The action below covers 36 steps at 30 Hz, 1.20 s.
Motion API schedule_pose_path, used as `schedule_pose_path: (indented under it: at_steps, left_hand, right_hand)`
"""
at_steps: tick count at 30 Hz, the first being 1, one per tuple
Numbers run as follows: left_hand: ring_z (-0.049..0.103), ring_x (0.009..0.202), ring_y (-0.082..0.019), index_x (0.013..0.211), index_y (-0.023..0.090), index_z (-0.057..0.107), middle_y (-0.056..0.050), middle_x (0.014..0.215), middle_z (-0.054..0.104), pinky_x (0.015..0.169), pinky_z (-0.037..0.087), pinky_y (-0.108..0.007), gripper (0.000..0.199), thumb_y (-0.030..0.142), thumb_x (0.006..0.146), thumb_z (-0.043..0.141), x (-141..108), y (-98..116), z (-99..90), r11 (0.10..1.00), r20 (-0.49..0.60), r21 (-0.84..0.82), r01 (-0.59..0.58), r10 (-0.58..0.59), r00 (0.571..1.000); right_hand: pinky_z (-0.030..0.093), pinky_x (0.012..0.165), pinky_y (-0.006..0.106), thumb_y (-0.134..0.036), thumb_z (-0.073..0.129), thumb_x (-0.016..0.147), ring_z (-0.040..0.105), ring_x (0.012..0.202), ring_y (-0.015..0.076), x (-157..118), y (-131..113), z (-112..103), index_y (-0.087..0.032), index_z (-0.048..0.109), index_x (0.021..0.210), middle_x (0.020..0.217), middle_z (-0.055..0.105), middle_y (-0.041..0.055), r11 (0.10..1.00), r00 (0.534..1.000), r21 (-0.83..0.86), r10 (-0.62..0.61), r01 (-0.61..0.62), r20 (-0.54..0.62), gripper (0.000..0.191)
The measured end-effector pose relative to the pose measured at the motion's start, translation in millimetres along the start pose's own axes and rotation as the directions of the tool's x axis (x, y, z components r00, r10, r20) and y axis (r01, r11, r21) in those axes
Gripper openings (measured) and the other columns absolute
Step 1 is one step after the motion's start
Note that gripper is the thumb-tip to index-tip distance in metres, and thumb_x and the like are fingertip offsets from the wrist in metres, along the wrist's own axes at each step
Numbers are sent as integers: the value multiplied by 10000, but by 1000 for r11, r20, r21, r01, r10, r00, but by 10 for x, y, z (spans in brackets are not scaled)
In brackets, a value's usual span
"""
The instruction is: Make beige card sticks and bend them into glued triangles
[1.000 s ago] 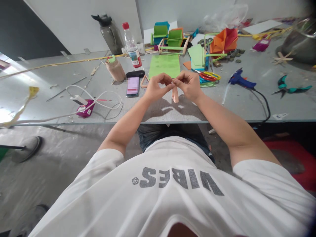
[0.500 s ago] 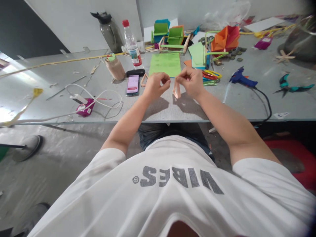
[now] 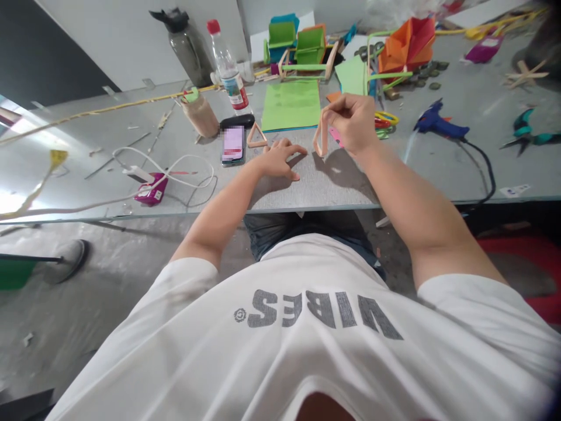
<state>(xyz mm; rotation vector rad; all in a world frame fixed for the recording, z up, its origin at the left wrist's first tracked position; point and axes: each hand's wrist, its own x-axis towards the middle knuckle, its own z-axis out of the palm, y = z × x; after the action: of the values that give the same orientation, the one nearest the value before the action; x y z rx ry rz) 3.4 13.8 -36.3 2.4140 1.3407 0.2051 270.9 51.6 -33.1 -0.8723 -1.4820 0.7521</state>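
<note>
Between the thumb and fingers of my right hand (image 3: 354, 121) is a small wooden triangle frame (image 3: 323, 137), held upright just above the table. A pink piece (image 3: 336, 138) shows beside that hand. My left hand (image 3: 280, 159) rests palm down on the grey table (image 3: 307, 190), fingers spread, holding nothing. Another wooden triangle (image 3: 256, 138) lies just beyond my left hand, next to the phone (image 3: 233, 144). Green paper sheets (image 3: 291, 105) lie flat past both hands.
A blue glue gun (image 3: 442, 121) and teal-handled pliers (image 3: 526, 131) lie at the right. A bottle (image 3: 232, 79), a stick-filled jar (image 3: 200, 115) and a purple adapter (image 3: 151, 189) with white cable are at the left. Folded paper models (image 3: 405, 49) stand behind.
My left hand has opened and lowered onto the table. My right hand has moved slightly right and away from me, lifting the wooden triangle. The pink piece now shows.
</note>
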Motion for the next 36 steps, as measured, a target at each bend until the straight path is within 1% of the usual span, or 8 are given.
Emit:
schedule_pose_path:
  at_steps: [5, 10, 13, 17, 21, 29, 32, 36]
  left_hand:
    - [569, 1573, -527, 1586, 399, 811, -161, 1611, 648, 1391, 366, -817, 855, 401, 769, 1062, 98, -34, 94, 998, -66, -36, 50, -53, 996]
    - [682, 1399, -415, 1220, 311, 875, -146, 1366, 723, 1347, 477, -717, 295, 238, 934, 878, 288, -158, 172, 987, -302, -136, 89, -127, 945]
    - [718, 1224, -351, 1036, 273, 811, -129, 1207, 756, 1274, 552, -628, 165, 160, 917, 830, 365, -286, 162, 974, -387, -208, 86, -163, 907]
    - [694, 990, -293, 834, 283, 700, -67, 906, 704, 1106, 624, -533, 221, 205, 843, 906, 389, -420, 135, 950, -427, -310, -48, -93, 899]
    - [647, 837, -249, 774, 297, 639, -31, 739, 631, 950, 639, -469, 342, 389, 897, 944, 426, -433, 135, 865, -456, -459, -202, -35, 889]
    - [532, 674, -198, 731, 302, 527, -9, 658, 546, 799, 600, -441, 656, 789, 1089, 783, 539, -385, 207, 749, -380, -642, -163, -126, 917]
    - [549, 678, -187, 777, 299, 583, -18, 694, 595, 746, 575, -407, 620, 786, 1093, 801, 528, -371, 222, 689, -350, -704, -173, -124, 929]
    - [573, 676, -158, 873, 285, 679, -22, 775, 681, 717, 544, -365, 432, 591, 1105, 876, 493, -316, 201, 627, -330, -758, -180, -130, 935]
  right_hand:
    - [534, 924, 508, -679, 1110, 894, 629, 896, 209, 19, -9, -4, -327, 735, 870, 870, 791, 9, 1000, 1000, -15, 12, -12, 19, 514]
    - [512, 901, 531, -949, 1049, 755, 608, 911, 237, 14, -36, -10, -355, 730, 864, 820, 776, 33, 1000, 1000, -15, -3, 3, 19, 684]
    - [523, 911, 546, -1076, 977, 698, 623, 940, 259, 10, -62, -16, -373, 707, 855, 802, 767, 40, 1000, 1000, -15, -5, 5, 29, 769]
    - [534, 914, 553, -1108, 956, 684, 635, 948, 270, 6, -67, -20, -383, 711, 862, 801, 767, 35, 1000, 1000, -4, -8, 8, 30, 785]
    - [530, 939, 558, -1069, 960, 740, 641, 961, 271, 14, -34, -27, -379, 704, 884, 800, 745, 31, 1000, 999, -7, -29, 30, 40, 750]
    - [571, 922, 546, -949, 1036, 773, 640, 953, 271, -25, -13, -5, -369, 718, 849, 748, 717, 28, 999, 998, -43, 9, -6, 61, 666]
    - [598, 864, 542, -928, 1032, 781, 688, 922, 292, -22, 27, 15, -351, 690, 819, 745, 681, 25, 999, 999, -49, -19, 22, 43, 672]
    - [619, 817, 517, -891, 1052, 750, 722, 866, 289, -6, 77, 27, -315, 715, 832, 811, 699, 32, 999, 999, -39, -36, 36, 6, 672]
